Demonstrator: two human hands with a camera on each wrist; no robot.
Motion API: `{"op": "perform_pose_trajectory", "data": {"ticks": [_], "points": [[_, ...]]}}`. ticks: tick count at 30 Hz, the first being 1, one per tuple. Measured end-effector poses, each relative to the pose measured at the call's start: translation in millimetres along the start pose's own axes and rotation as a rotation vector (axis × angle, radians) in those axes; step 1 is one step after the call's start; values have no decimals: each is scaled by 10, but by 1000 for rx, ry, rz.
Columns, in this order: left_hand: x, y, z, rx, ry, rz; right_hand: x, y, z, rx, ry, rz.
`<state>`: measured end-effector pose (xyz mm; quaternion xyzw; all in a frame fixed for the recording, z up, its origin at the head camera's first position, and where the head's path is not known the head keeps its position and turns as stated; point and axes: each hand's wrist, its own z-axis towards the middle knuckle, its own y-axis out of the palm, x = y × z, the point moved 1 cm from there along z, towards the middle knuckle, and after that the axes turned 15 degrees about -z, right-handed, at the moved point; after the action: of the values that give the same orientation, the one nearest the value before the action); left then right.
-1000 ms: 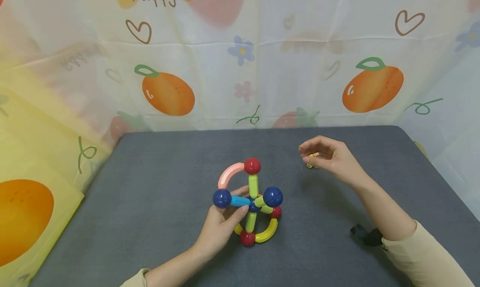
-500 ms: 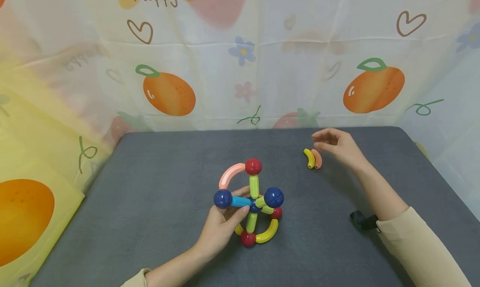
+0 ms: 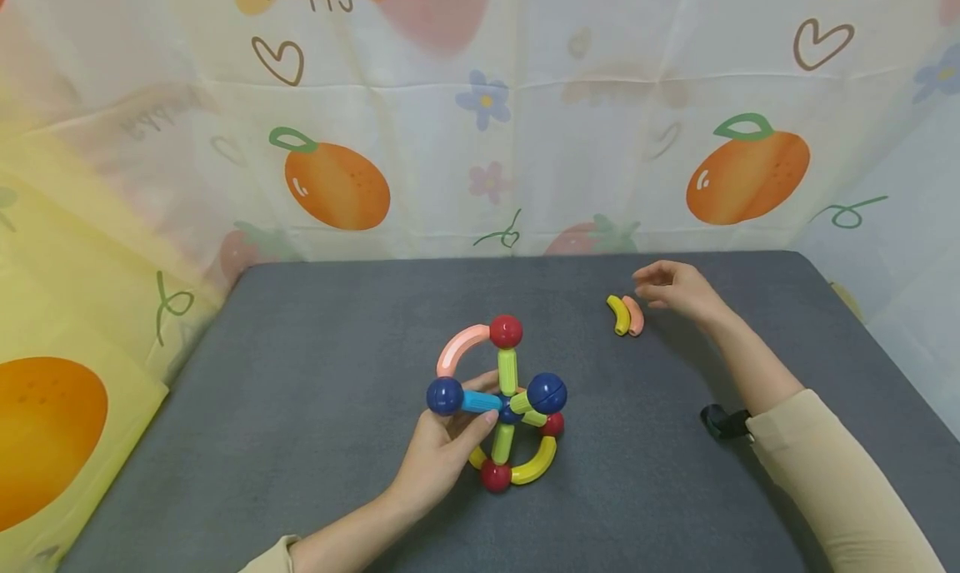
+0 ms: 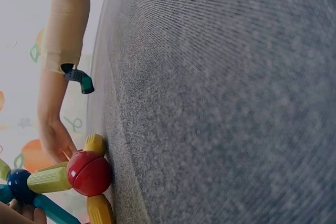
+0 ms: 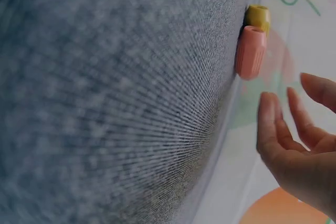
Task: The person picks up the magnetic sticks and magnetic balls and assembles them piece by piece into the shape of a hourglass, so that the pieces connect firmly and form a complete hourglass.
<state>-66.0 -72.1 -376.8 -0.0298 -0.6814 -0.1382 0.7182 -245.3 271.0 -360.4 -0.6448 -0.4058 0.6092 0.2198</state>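
Observation:
My left hand (image 3: 438, 452) grips a structure of toy rods and balls near its middle, thumb by the light blue rod (image 3: 480, 401) and the central blue ball. Green rods (image 3: 507, 371) run out from that centre to red balls (image 3: 506, 331) and a blue ball (image 3: 547, 393). A pink curved rod (image 3: 459, 348) arches at the upper left, and a yellow curved rod (image 3: 536, 463) lies along the bottom. My right hand (image 3: 677, 291) hovers with loosely bent fingers and nothing in them. Just left of it, a loose yellow curved rod (image 3: 618, 315) and a pink one (image 5: 251, 52) lie side by side.
The dark grey table (image 3: 337, 331) ends at a patterned cloth (image 3: 600, 165) hung behind it. A yellow cloth (image 3: 60, 306) hangs at the left. On my right wrist sits a black strap-on camera (image 3: 723, 423).
My right hand has moved right and away from the loose yellow and pink curved rods, which now show fully. The left hand and the structure have stayed in place.

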Motion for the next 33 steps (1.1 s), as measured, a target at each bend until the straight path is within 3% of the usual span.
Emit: {"op": "perform_pose_trajectory", "data": {"ticks": [15, 33], "points": [[0, 15, 8, 32, -26, -8, -27, 187, 141, -47, -48, -258], [-6, 17, 4, 36, -16, 4, -79, 307, 218, -28, -57, -271]]}}
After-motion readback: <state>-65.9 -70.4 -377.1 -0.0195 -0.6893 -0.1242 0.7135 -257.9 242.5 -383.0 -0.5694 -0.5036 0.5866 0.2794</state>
